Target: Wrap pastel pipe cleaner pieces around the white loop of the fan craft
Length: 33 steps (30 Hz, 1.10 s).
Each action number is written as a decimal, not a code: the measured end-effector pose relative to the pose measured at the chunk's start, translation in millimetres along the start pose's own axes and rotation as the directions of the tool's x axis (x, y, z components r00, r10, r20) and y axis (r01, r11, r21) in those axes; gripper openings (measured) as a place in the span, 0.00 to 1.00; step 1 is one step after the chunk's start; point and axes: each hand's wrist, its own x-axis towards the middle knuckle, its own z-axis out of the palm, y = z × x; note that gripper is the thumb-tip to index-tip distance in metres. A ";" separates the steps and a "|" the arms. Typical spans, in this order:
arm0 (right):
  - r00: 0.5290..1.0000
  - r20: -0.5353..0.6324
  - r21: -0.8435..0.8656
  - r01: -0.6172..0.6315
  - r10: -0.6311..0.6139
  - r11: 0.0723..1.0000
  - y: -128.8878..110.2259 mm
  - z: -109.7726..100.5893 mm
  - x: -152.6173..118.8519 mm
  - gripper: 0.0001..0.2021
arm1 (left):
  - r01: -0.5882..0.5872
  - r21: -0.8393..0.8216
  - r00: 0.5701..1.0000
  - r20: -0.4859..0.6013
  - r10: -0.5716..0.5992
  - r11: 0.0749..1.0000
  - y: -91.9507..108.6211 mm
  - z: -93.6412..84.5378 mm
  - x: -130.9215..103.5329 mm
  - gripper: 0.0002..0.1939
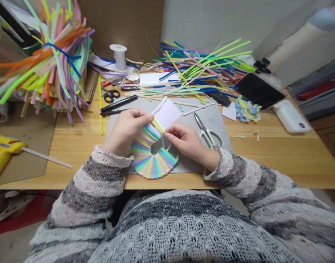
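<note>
A curved band of pastel pipe cleaners, striped in pink, yellow, green, blue and purple, bends round like an open ring above the desk's front edge. My left hand grips its upper end, thumb on top. With thumb and forefinger, my right hand pinches the tip of a yellow pipe cleaner at that same end. A white pipe cleaner sticks out beyond the left thumb. Behind the hands is a white paper piece over the grey cutting mat.
White-handled scissors lie right of my right hand. A yellow glue gun is at the left, near a large pipe cleaner bundle. More loose pipe cleaners, a spool, markers and a phone lie further back.
</note>
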 end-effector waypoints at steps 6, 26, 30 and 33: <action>0.912 0.364 0.197 -0.272 0.187 0.942 -12.3 -22.0 13.5 0.08 | -0.094 0.084 0.980 0.184 0.077 0.992 16.2 -8.9 -10.5 0.13; 0.923 0.310 -0.168 -0.184 0.229 0.968 -37.3 -27.5 28.3 0.08 | -0.703 0.678 0.706 0.630 0.324 0.213 7.9 6.5 -21.2 0.07; 0.979 0.205 -0.299 0.084 -0.023 0.951 -35.3 -20.3 21.6 0.07 | -0.630 0.756 0.763 0.563 0.318 0.175 8.5 8.0 -22.1 0.08; 0.963 0.211 -0.395 0.239 -0.166 0.887 -33.7 -17.5 17.5 0.07 | -0.584 0.789 0.799 0.518 0.304 0.190 8.2 9.2 -22.9 0.09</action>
